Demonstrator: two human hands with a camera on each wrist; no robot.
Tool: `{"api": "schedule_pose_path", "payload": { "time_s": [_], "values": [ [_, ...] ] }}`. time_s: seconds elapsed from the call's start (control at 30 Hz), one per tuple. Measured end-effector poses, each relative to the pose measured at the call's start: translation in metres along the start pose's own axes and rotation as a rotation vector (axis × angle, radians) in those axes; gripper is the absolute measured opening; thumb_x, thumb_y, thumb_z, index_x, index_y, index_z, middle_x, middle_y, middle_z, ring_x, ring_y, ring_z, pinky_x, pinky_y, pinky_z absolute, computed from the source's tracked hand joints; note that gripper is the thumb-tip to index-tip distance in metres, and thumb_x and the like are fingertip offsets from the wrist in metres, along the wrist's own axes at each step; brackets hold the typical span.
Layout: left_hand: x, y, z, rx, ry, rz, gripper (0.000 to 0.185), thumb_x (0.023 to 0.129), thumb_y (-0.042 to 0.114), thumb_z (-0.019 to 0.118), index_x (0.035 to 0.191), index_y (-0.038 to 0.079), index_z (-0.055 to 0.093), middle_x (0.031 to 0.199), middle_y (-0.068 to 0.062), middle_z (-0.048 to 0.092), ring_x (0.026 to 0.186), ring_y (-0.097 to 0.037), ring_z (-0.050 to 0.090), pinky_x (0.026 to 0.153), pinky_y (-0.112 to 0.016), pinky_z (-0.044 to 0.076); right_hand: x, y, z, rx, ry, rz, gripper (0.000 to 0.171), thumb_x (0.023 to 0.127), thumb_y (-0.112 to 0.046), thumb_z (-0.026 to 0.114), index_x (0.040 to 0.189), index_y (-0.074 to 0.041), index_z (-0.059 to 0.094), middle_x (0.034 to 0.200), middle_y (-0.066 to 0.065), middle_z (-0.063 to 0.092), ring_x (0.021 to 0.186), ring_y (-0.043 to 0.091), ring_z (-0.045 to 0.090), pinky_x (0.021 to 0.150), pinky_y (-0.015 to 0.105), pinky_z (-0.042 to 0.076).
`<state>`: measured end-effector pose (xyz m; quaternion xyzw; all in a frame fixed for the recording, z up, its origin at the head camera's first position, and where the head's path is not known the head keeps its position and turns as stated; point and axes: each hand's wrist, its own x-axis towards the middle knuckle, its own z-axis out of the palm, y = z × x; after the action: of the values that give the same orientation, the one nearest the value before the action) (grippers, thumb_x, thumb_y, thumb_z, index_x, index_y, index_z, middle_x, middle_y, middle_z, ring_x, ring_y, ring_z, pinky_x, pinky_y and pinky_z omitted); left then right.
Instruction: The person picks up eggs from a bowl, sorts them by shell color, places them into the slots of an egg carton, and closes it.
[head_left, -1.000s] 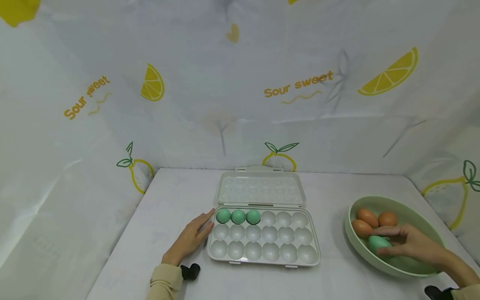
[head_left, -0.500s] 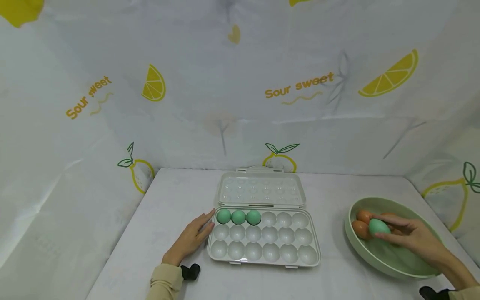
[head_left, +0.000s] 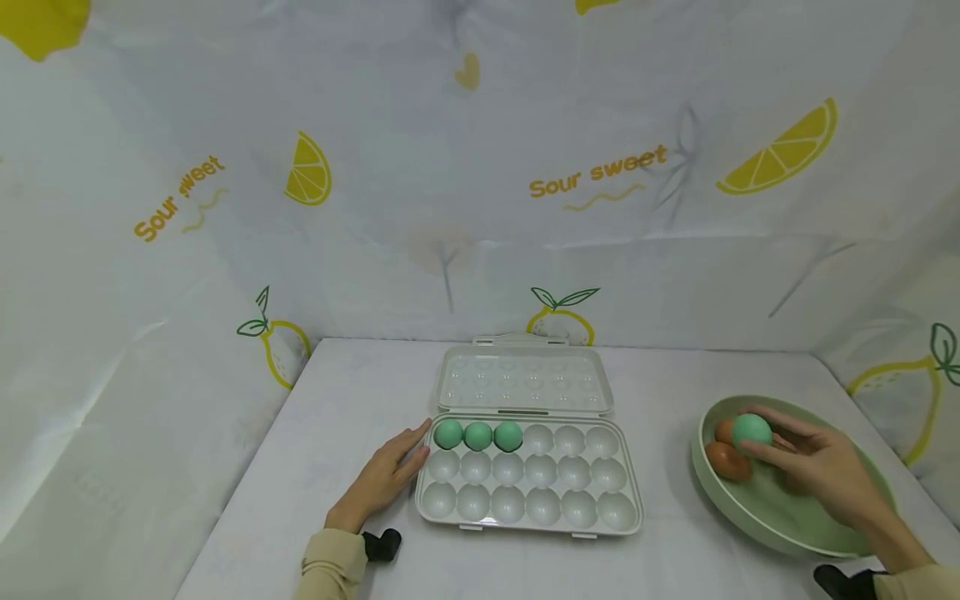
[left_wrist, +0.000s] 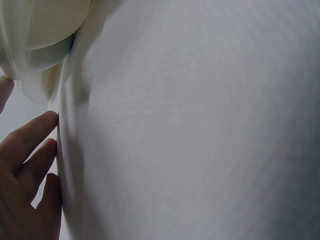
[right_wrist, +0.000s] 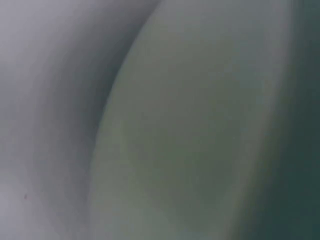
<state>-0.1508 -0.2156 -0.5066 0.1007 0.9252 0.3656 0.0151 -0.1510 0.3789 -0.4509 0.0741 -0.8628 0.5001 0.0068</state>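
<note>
Over the green bowl (head_left: pixel 810 533), my right hand (head_left: pixel 825 467) pinches a green egg (head_left: pixel 752 429) between thumb and fingers. Below it in the bowl lie brown eggs (head_left: pixel 727 462), partly hidden by the hand. My left hand (head_left: pixel 378 475) rests on the table with fairly straight fingers, its fingertips right at the left edge of the egg tray (head_left: pixel 525 528). Three green eggs (head_left: pixel 478 436) fill the left half of the tray's back row. In the left wrist view the left fingers (left_wrist: pixel 30 135) show near the tray's side.
The tray's clear lid (head_left: pixel 525 379) lies folded open toward the back wall. White cloth covers the table (head_left: pixel 360 375), and a lemon-printed sheet (head_left: pixel 420 167) hangs behind and at the sides. The bowl's wall (right_wrist: pixel 165 125) fills much of the right wrist view, blurred.
My right hand has lifted the green egg from low in the bowl, up and slightly left. A brown egg has shifted in the bowl. My left hand stays where it was.
</note>
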Motion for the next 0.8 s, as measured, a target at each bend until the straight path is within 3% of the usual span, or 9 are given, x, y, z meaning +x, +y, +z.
{"api": "schedule_pose_path", "payload": {
  "time_s": [0.23, 0.6, 0.8],
  "values": [
    [0.0, 0.001, -0.001, -0.001, -0.001, 0.002, 0.053, 0.106, 0.037, 0.054, 0.156, 0.021, 0.045, 0.156, -0.012, 0.051, 0.149, -0.043, 0.04, 0.124, -0.062, 0.031, 0.009, -0.008, 0.016, 0.297, 0.061, -0.079, 0.049, 0.09, 0.013, 0.069, 0.137, 0.002, 0.063, 0.121, -0.025, 0.071, 0.11, -0.013, 0.064, 0.091, 0.003, 0.051],
    [0.0, 0.002, -0.002, -0.007, -0.007, 0.007, 0.053, 0.106, 0.037, 0.054, 0.156, 0.02, 0.045, 0.156, -0.012, 0.051, 0.149, -0.044, 0.039, 0.124, -0.062, 0.031, 0.019, -0.026, 0.039, 0.381, 0.097, -0.143, 0.048, 0.087, 0.016, 0.07, 0.133, 0.007, 0.063, 0.118, -0.018, 0.076, 0.108, -0.007, 0.07, 0.09, 0.008, 0.055],
    [0.0, 0.002, -0.002, -0.009, -0.012, 0.002, 0.053, 0.106, 0.036, 0.054, 0.156, 0.019, 0.045, 0.156, -0.014, 0.051, 0.15, -0.045, 0.039, 0.124, -0.063, 0.03, 0.025, -0.033, 0.05, 0.423, 0.058, -0.173, 0.048, 0.087, 0.017, 0.069, 0.133, 0.004, 0.064, 0.12, -0.017, 0.076, 0.11, -0.007, 0.069, 0.092, 0.008, 0.055]
  ]
}}
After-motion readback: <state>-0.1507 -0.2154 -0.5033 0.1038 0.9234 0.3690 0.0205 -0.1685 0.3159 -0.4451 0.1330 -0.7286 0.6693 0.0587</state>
